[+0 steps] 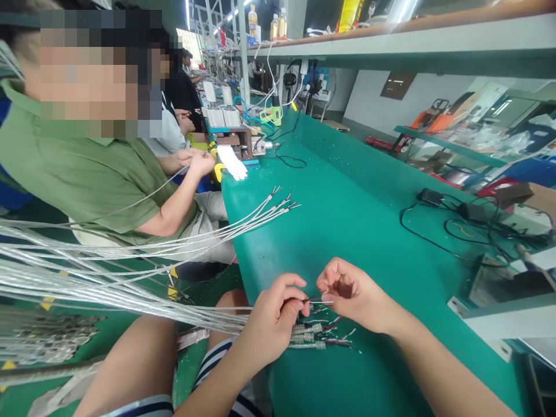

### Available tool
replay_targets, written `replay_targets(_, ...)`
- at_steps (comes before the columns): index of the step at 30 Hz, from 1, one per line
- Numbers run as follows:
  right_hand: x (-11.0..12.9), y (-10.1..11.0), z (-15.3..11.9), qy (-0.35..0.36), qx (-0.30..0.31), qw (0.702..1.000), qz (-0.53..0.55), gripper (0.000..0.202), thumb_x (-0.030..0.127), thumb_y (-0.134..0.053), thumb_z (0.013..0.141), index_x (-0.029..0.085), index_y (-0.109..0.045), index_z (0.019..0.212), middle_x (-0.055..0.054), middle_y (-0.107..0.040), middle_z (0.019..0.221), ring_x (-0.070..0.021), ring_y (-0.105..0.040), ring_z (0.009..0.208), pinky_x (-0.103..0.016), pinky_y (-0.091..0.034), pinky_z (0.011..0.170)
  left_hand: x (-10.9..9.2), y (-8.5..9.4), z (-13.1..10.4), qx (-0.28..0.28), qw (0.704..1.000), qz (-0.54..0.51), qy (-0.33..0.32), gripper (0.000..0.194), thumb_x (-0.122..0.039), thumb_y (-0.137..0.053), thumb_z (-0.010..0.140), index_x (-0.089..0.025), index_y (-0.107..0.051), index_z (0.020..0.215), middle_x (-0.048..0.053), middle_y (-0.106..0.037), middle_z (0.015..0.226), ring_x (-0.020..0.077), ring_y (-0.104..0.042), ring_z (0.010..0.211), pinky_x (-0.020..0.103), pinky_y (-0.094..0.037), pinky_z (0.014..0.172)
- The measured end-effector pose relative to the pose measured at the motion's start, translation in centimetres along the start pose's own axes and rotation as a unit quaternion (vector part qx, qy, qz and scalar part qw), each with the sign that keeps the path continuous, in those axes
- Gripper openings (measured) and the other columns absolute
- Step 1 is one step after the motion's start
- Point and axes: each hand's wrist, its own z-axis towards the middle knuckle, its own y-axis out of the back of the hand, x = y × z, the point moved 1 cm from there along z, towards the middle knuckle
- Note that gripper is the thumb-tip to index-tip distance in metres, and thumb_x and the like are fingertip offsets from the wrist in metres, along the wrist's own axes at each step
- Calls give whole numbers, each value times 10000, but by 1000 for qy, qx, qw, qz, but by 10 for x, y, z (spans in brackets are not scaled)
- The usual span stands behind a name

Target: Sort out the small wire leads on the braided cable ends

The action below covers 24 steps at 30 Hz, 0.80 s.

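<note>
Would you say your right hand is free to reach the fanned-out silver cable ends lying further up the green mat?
Probably not yet: the right hand is pinching thin wire tips with the left hand. The path over the green mat to the silver cable ends looks open.

Bright overhead strip lighting, soft shadows, bowed edges, perhaps slightly blurred periphery.

Stretching away down a long workshop under ceiling strip lights (226, 17): a green-topped bench (347, 191), a grey shelf (391, 46) running overhead with bottles (278, 26) standing on it, a white wall (373, 98) showing beyond.
</note>
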Motion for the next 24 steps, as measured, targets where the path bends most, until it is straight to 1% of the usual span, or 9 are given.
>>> replay_targets(2, 0, 6, 0, 4, -2, 1000, 1, 245, 136, -646, 859, 242, -426, 867, 27, -519, 851, -113, -421, 684, -253, -342, 596, -1, 0, 1, -3, 1000, 9, 2, 155, -308, -452, 1016, -275, -465, 1167, -31, -690, 843, 98, -498, 620, 225, -377, 583)
replay_targets(4, 2, 16, -1, 15, -16, 1000, -2, 248, 152, -652, 874, 246, -423, 873, 29, -511, 838, -114, -405, 670, -256, -325, 583, -2, 1, 2, -10, 1000, 16, -2, 152, -314, -462, 1013, -272, -478, 1159, -26, -701, 867, 101, -523, 639, 229, -392, 598)
replay_targets(7, 4, 34, -3, 52, -69, 996, -10, 219, 181, -659, 894, 247, -450, 889, 29, -499, 834, -110, -364, 641, -253, -282, 548, -1, 2, 3, -21, 1000, 15, -9, 150, -323, -468, 1010, -270, -489, 1148, -24, -708, 884, 105, -540, 649, 232, -404, 600)
replay_targets(9, 6, 40, -4, 77, -104, 991, -21, 186, 195, -658, 904, 251, -482, 919, 20, -513, 859, -115, -389, 667, -257, -302, 564, -1, 3, 4, -26, 1000, 5, -6, 145, -320, -479, 1004, -274, -487, 1141, -29, -707, 885, 105, -540, 640, 229, -407, 589)
replay_targets(11, 7, 37, -3, 74, -108, 990, -50, 138, 221, -645, 920, 254, -515, 955, 6, -531, 886, -129, -435, 721, -269, -350, 614, -1, 3, 5, -33, 999, -2, -1, 129, -305, -480, 1003, -276, -482, 1129, -38, -704, 883, 101, -540, 628, 229, -414, 587)
replay_targets(15, 8, 21, 0, 29, -58, 989, -131, 53, 296, -587, 961, 246, -572, 956, -16, -546, 907, -154, -483, 789, -296, -392, 675, -3, 3, 7, -51, 999, 2, 3, 110, -251, -437, 1010, -274, -467, 1114, -50, -692, 861, 95, -539, 610, 230, -420, 588)
replay_targets(17, 7, 18, 1, 44, -62, 984, -161, 60, 303, -574, 967, 248, -596, 961, -24, -553, 928, -163, -501, 806, -303, -400, 678, -4, 3, 7, -54, 999, 2, 2, 121, -232, -418, 1011, -270, -459, 1119, -49, -688, 855, 96, -541, 610, 230, -421, 583)
replay_targets(21, 4, 17, 2, 103, -93, 967, -214, 83, 271, -601, 948, 268, -636, 1023, -36, -577, 960, -173, -535, 803, -308, -420, 658, -6, 3, 7, -49, 999, 4, -1, 131, -218, -415, 1008, -261, -455, 1125, -47, -683, 848, 94, -539, 602, 229, -419, 572)
replay_targets(24, 4, 14, 2, 127, -84, 953, -262, 106, 247, -619, 932, 271, -663, 1025, -40, -598, 973, -166, -549, 769, -304, -421, 629, -6, 2, 6, -45, 999, 6, -5, 126, -236, -419, 1012, -260, -451, 1132, -45, -677, 845, 94, -533, 606, 230, -411, 573)
